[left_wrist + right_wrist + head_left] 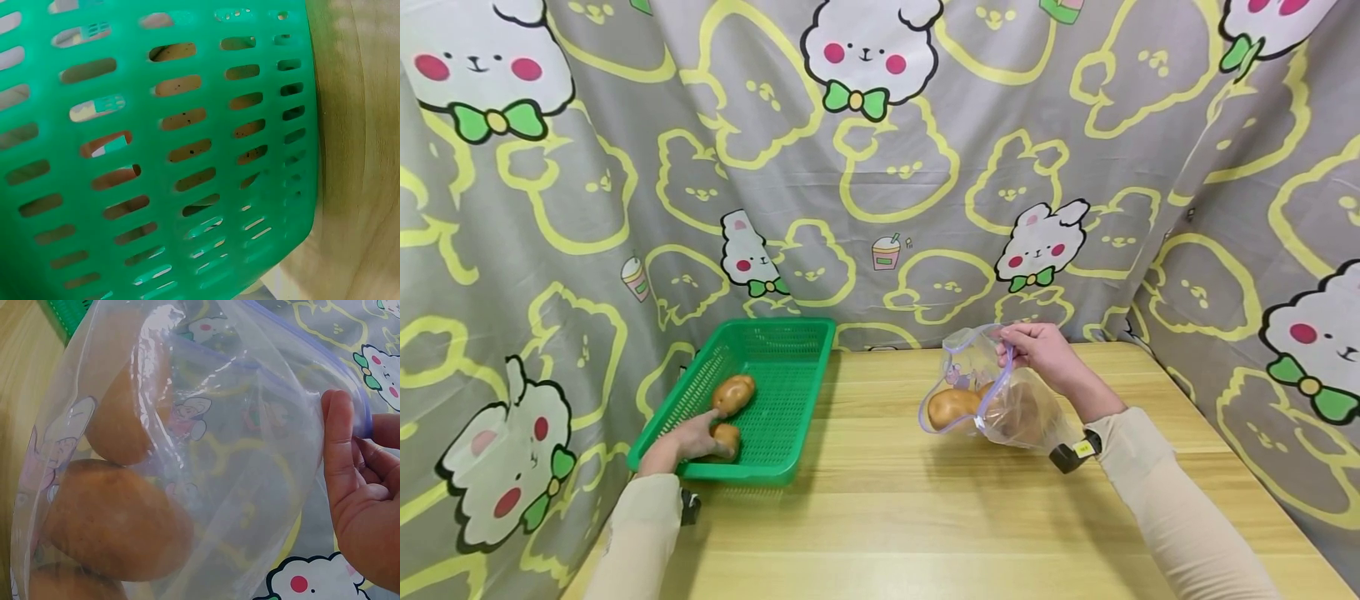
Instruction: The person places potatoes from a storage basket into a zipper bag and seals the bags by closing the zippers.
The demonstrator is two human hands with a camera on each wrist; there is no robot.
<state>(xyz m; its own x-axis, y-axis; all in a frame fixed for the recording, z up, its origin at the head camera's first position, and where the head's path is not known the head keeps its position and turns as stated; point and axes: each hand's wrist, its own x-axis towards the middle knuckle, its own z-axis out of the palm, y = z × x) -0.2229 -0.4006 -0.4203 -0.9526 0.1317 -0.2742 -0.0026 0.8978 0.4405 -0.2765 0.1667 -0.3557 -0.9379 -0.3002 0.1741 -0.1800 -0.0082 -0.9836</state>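
Two arms in pale beige sleeves reach forward from the bottom of the frame, well apart. The left hand extends low and to the left, palm down, index finger pointing ahead while the other fingers curl around something small beneath them. The right hand is raised higher on the right, wrist bent, thumb and fingers pinched together on a thin edge. A dark strap with a yellow tag circles the right wrist; a dark mount shows at the left.
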